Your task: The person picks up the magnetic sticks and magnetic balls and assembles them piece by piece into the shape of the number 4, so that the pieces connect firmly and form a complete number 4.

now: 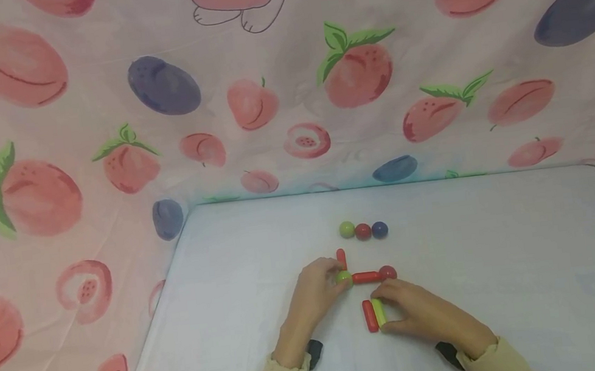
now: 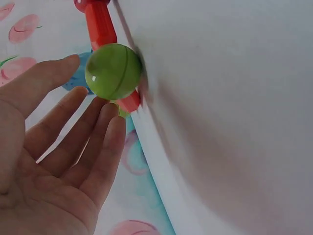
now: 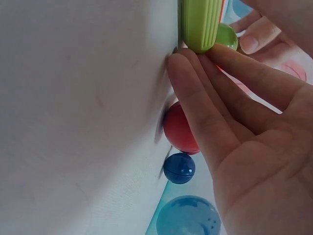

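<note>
A green ball (image 1: 343, 278) joins two red sticks, one (image 1: 341, 259) pointing to the back and the other (image 1: 365, 277) running right to a red ball (image 1: 387, 272). My left hand (image 1: 317, 284) is at the green ball, its thumb and fingers on either side. In the left wrist view a small gap shows between thumb and ball (image 2: 113, 72), with fingertips right at its lower edge. My right hand (image 1: 419, 309) grips a yellow-green stick (image 1: 380, 313) between thumb and fingertips at its ends. A loose red stick (image 1: 370, 316) lies alongside it.
Behind the joined pieces, a green ball (image 1: 347, 229), a red ball (image 1: 363, 231) and a blue ball (image 1: 379, 229) sit in a row on the white table (image 1: 501, 235). A fruit-print cloth (image 1: 288, 101) hangs behind the table's back edge.
</note>
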`<state>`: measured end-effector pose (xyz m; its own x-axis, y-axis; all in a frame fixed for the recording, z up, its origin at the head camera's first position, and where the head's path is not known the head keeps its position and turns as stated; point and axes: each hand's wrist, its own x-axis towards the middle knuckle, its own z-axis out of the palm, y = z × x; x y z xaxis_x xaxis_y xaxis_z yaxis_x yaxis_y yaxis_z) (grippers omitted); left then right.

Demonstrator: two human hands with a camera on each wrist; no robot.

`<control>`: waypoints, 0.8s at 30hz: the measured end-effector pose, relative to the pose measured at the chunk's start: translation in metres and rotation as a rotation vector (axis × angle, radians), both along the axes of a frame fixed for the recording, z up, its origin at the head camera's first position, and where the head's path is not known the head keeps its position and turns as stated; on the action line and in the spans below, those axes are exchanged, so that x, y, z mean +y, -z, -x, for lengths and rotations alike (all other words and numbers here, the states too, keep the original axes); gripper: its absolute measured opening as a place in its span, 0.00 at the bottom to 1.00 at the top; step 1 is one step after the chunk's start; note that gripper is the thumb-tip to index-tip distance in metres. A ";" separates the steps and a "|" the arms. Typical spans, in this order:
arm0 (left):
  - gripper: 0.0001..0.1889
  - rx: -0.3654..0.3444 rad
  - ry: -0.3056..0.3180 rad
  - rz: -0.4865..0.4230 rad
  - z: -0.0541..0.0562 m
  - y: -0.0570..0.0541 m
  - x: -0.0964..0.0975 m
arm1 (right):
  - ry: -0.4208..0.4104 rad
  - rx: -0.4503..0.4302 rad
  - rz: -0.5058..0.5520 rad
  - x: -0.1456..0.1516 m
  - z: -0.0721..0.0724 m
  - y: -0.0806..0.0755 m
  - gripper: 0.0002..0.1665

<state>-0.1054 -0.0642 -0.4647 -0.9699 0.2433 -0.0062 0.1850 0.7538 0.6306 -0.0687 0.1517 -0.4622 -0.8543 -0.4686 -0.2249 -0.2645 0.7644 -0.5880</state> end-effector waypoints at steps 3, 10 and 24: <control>0.16 0.020 0.021 0.007 0.002 -0.002 0.005 | -0.004 0.010 0.005 0.000 0.000 0.000 0.31; 0.17 0.025 0.071 0.008 0.003 -0.005 0.015 | -0.024 0.045 0.003 0.001 -0.001 0.002 0.30; 0.18 0.058 0.134 0.015 0.006 -0.003 0.028 | -0.021 0.131 0.012 0.009 0.001 -0.004 0.30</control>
<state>-0.1116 -0.0363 -0.4619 -0.9275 0.3712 0.0439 0.3204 0.7290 0.6049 -0.0700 0.1603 -0.4578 -0.8660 -0.4886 -0.1064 -0.3555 0.7512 -0.5561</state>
